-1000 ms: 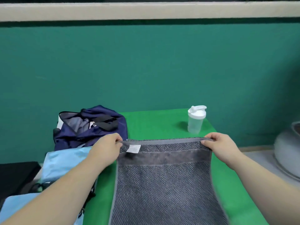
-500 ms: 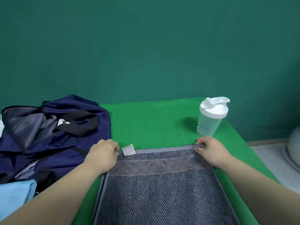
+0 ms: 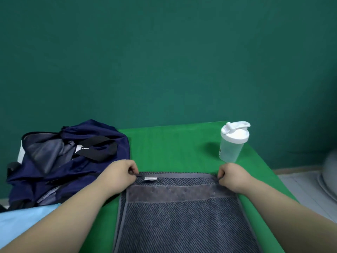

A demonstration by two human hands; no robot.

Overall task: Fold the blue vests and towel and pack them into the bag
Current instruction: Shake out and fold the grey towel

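A grey striped towel (image 3: 182, 221) lies spread on the green table (image 3: 173, 143), its far edge running left to right. My left hand (image 3: 122, 173) pinches the towel's far left corner beside a small white label (image 3: 149, 178). My right hand (image 3: 232, 175) pinches the far right corner. The navy bag (image 3: 63, 161) sits open and slumped at the left, black strap across its top. A light blue vest (image 3: 23, 220) shows at the lower left, partly under my left forearm.
A translucent shaker bottle (image 3: 232, 143) with a white lid stands near the table's far right corner, just beyond my right hand. A green wall rises behind the table. A grey rounded object (image 3: 330, 172) sits on the floor at the right edge.
Both hands lowered the towel's far edge from the air onto the table and laid it flat. The camera tilted down and moved closer.
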